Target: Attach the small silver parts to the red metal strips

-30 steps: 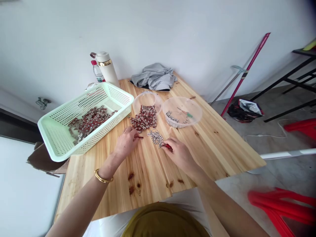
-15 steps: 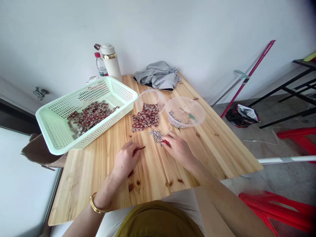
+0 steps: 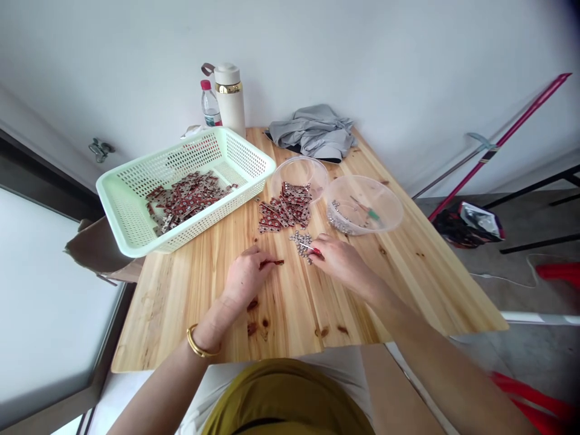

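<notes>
Between the closed fingers of my left hand [image 3: 244,277] is a small reddish-brown strip [image 3: 278,262], its end poking out to the right, low over the wooden table. My right hand [image 3: 342,261] is closed on a small red-handled tool [image 3: 316,251] with a thin metal shaft; its exact kind is unclear. The shaft points left over a little heap of small round metal pieces [image 3: 298,239]. Just behind lies a pile of reddish strips with metal dots [image 3: 286,210], spilling from a tipped clear plastic tub [image 3: 321,172].
A second clear tub [image 3: 390,211] at the right holds metal pieces and a green-handled tool [image 3: 372,214]. The pale green basket [image 3: 217,215] on the left contains many more strips. Behind stand a white flask [image 3: 232,109], a bottle [image 3: 209,106] and grey cloth [image 3: 312,130].
The camera view has swung left, so the whole scene sits further right. My right hand's tool now shows its metal shaft over the heap. Both hands keep their hold.
</notes>
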Tool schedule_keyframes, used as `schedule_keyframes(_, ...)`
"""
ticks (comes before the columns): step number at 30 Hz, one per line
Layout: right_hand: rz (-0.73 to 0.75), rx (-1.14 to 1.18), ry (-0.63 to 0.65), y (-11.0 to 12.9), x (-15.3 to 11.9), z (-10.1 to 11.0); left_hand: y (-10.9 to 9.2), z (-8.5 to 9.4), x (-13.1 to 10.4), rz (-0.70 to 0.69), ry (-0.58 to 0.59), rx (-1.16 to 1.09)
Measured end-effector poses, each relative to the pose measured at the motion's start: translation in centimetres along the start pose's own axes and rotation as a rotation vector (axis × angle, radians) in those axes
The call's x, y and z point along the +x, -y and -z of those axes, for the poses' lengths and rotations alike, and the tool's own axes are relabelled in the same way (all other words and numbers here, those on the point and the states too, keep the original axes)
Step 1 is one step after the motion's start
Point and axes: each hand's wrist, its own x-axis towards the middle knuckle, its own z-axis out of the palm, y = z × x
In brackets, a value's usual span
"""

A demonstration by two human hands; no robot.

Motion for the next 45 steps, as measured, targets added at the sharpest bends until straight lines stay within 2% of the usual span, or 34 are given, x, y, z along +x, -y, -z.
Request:
schedule_keyframes(5, 0.114, 0.209, -0.236, 1.5, -0.2, -1.3, 0.1, -0.2, 0.0, -0.018, -0.011, 0.01)
schedule_keyframes(8, 0.173, 0.265, -0.309, 3.3, -0.1, -2.8, 0.2, -0.4, -0.2, -0.022, -0.033, 0.025)
schedule_keyframes(14, 0.187, 0.15, -0.354, 4.5, -0.2, -4.9, 0.3, -0.3, -0.1, -0.043, -0.044, 0.029)
schedule_keyframes(21, 0.237, 0.068, -0.406, 4.6, -1.3, -5.0, 0.2, -0.6, -0.3, -0.032, -0.079, 0.056)
schedule_keyframes(29, 0.22, 0.041, -0.381, 5.5, -2.8, -5.6, 0.1, -0.9, -0.4, -0.011, -0.11, 0.062)
schedule_keyframes(33, 0.132, 0.226, -0.383, 4.1, -3.2, -4.5, 0.3, -1.1, -0.6, -0.022, -0.129, 0.049)
schedule_keyframes(36, -0.028, 0.319, -0.454, 1.4, -3.1, -3.0, 0.6, -1.2, -0.7, -0.053, -0.128, 0.024)
schedule_keyframes(38, -0.073, 0.321, -0.432, -0.3, -2.9, -2.5, 0.7, -1.2, -0.7, -0.068, -0.13, 0.01)
schedule_keyframes(41, -0.092, 0.315, -0.372, -1.8, -2.6, -2.5, 0.9, -1.2, -0.7, -0.078, -0.129, 0.001)
schedule_keyframes(45, -0.114, 0.281, -0.33, -2.1, -2.4, -3.0, 0.9, -1.1, -0.7, -0.082, -0.118, 0.001)
